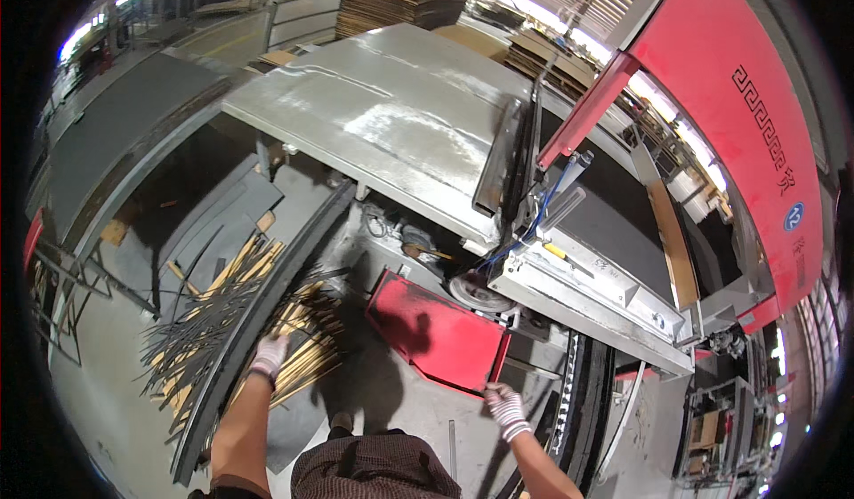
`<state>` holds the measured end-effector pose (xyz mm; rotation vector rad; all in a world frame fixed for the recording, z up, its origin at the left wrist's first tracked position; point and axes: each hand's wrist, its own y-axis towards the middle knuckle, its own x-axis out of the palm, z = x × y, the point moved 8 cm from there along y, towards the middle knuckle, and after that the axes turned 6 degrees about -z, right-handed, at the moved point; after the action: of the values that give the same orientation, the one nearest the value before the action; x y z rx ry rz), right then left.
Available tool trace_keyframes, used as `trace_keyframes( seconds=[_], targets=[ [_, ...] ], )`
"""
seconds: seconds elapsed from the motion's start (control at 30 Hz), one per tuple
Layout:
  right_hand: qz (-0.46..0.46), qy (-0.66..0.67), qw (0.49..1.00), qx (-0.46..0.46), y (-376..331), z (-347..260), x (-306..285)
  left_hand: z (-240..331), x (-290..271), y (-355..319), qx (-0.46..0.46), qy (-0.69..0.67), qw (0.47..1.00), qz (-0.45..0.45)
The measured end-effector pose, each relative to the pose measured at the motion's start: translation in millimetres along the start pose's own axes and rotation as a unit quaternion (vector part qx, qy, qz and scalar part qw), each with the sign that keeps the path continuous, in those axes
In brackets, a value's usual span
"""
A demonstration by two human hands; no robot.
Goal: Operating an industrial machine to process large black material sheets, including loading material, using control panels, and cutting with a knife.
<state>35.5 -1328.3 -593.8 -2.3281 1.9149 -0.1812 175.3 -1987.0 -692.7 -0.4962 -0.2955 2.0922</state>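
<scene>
Here your right hand point(507, 407), gloved in white, sits at the near right corner of the red hinged panel point(436, 332), the fingers curled onto its lower edge; it looks like a grip on that edge, though how firmly they close is hard to tell. The panel hangs open below the machine, tilted, its long axis running from the far left near the machine's base down to the near right, where your hand meets it. So the panel lies directly at your right hand and up to its left, and that hand is by far the nearer one.

Your left hand point(269, 355), also gloved, is well apart from the panel, off to the left. It rests on the long dark curved rail point(267, 303) that sweeps from near left to far right, fingers bent over its top; it is not clear whether it clasps the rail or only leans on it. Just beside that hand, on both sides of the rail, lies a heap of thin wooden strips and dark offcuts point(213, 321) on the floor.

Above the panel stands the grey metal table point(391, 116) of the machine, and to the right the tall red housing point(738, 116). Stacks of cardboard sheets point(400, 1) sit at the far side.
</scene>
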Motion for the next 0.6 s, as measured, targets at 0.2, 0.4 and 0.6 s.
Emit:
trace_keyframes(
  seconds=[0.2, 0.4, 0.6],
  targets=[
    [0.154, -0.248, 0.952, -0.091, 120.2, -175.0, -43.4, 283.8, 203.2, -10.0, 0.176, -0.031, 0.960, -0.214],
    [0.189, -0.334, 0.898, -0.217, 296.8, -274.0, -82.1, 333.0, 321.1, 0.9, 0.230, 0.247, 0.899, -0.281],
    [0.196, -0.498, 0.796, -0.284, 458.5, -299.9, -150.2, 453.4, 410.8, 54.1, 0.399, 0.329, 0.831, -0.206]
  ],
)
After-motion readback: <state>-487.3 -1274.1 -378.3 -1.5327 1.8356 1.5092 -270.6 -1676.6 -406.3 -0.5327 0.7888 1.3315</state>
